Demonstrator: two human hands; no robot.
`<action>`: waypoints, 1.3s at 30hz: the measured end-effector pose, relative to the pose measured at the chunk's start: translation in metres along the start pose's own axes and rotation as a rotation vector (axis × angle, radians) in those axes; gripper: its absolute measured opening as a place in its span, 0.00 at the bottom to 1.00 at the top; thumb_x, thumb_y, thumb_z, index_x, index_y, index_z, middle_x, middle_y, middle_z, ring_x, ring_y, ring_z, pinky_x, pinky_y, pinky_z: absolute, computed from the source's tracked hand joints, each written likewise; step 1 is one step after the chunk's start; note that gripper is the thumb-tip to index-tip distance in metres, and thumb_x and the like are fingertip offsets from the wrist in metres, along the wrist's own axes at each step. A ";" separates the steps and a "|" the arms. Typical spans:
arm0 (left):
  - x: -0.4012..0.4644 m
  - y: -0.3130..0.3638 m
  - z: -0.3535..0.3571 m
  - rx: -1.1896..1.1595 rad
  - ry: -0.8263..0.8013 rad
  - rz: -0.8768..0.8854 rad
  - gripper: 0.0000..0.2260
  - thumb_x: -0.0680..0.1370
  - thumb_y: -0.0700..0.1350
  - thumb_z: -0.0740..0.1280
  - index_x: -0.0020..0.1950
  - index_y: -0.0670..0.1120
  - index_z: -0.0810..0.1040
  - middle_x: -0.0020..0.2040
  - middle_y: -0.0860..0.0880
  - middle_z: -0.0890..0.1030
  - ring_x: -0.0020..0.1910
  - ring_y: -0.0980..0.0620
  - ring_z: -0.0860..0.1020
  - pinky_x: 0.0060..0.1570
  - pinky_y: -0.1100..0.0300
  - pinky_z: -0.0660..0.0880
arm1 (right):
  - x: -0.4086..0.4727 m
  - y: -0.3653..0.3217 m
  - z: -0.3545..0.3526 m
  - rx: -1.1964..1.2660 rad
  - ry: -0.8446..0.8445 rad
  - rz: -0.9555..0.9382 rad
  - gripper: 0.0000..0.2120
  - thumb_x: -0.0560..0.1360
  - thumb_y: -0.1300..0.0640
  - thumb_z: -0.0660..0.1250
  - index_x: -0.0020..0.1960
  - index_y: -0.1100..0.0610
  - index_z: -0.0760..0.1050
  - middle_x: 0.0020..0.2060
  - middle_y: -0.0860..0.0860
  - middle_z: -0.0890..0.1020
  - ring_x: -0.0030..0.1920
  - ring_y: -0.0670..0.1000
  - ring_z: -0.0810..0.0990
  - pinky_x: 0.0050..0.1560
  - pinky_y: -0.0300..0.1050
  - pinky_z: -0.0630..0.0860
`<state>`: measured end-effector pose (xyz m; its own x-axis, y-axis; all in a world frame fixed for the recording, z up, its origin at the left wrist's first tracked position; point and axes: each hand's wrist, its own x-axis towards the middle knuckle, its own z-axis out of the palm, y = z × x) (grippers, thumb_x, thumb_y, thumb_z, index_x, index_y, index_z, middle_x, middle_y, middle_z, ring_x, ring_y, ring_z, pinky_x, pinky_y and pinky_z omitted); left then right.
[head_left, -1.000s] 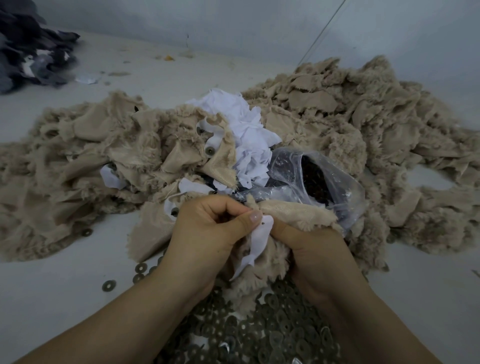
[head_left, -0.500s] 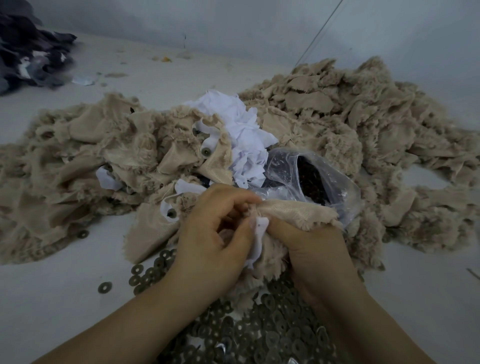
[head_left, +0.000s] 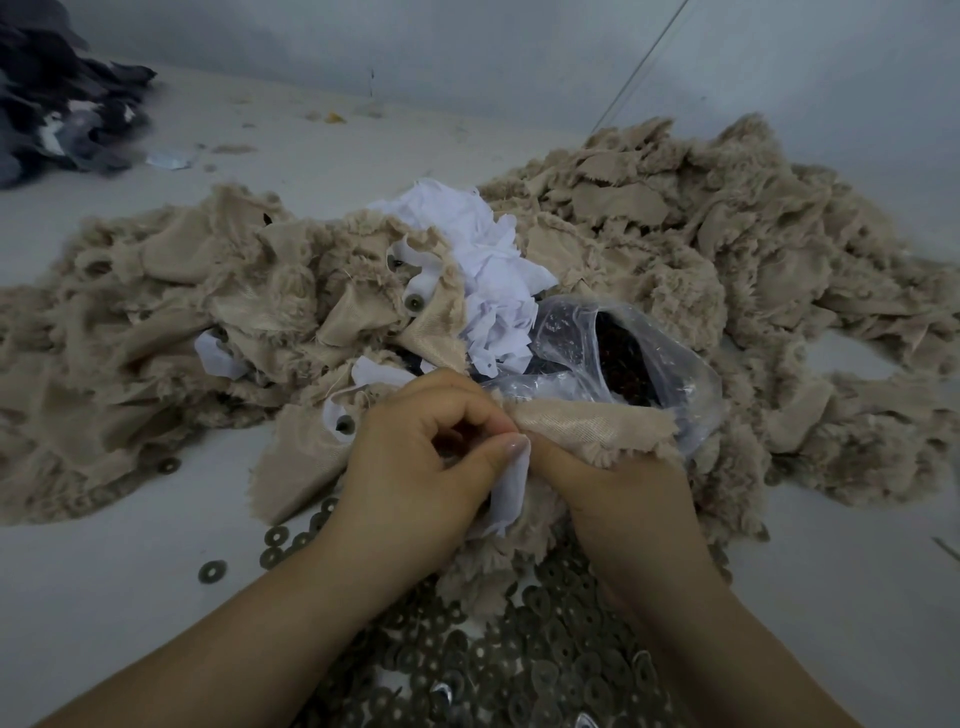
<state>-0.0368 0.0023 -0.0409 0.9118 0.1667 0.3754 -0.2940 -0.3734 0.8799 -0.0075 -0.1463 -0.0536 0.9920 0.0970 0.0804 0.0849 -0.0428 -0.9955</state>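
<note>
A beige plush fabric piece (head_left: 582, 428) is held between both hands in front of me. My left hand (head_left: 415, 467) has its fingers curled, with the thumb pressing a small white fabric patch (head_left: 511, 491) against the plush piece. My right hand (head_left: 623, 499) grips the plush piece from the right, fingertips meeting the left thumb. What sits under the fingertips is hidden. Below my wrists lies a heap of grey metal washers (head_left: 519, 665).
Beige plush pieces (head_left: 675, 249) are heaped across the white table (head_left: 104, 597). White patches (head_left: 483, 280) lie on top, and a clear plastic bag (head_left: 639, 364) of small dark parts sits behind my hands. Dark fabric (head_left: 57, 104) lies far left.
My left hand's fingers curled tighter and the thumb shifted on the white patch. Both hands stay on the same plush piece in about the same place.
</note>
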 end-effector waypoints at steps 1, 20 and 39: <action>0.000 0.000 0.001 -0.017 -0.003 -0.025 0.07 0.72 0.35 0.74 0.38 0.46 0.83 0.38 0.53 0.82 0.40 0.53 0.81 0.41 0.60 0.79 | 0.000 -0.001 0.000 -0.019 -0.007 -0.016 0.14 0.72 0.62 0.75 0.28 0.55 0.81 0.23 0.49 0.79 0.24 0.41 0.75 0.27 0.31 0.71; 0.001 -0.014 0.002 -0.281 0.038 -0.293 0.05 0.74 0.36 0.73 0.40 0.44 0.85 0.37 0.44 0.85 0.40 0.42 0.83 0.42 0.53 0.82 | 0.001 0.007 0.000 0.087 -0.030 0.115 0.29 0.61 0.44 0.79 0.38 0.71 0.79 0.35 0.68 0.82 0.34 0.69 0.81 0.36 0.64 0.81; -0.013 -0.017 0.020 0.025 0.138 0.102 0.06 0.75 0.38 0.67 0.43 0.48 0.80 0.39 0.54 0.81 0.40 0.55 0.80 0.41 0.60 0.78 | 0.001 0.006 0.002 0.257 -0.020 0.265 0.02 0.74 0.66 0.72 0.44 0.63 0.84 0.41 0.61 0.86 0.42 0.63 0.86 0.46 0.61 0.83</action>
<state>-0.0380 -0.0116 -0.0664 0.8287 0.2500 0.5008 -0.3747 -0.4169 0.8281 -0.0064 -0.1444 -0.0597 0.9741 0.1356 -0.1808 -0.2039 0.1819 -0.9619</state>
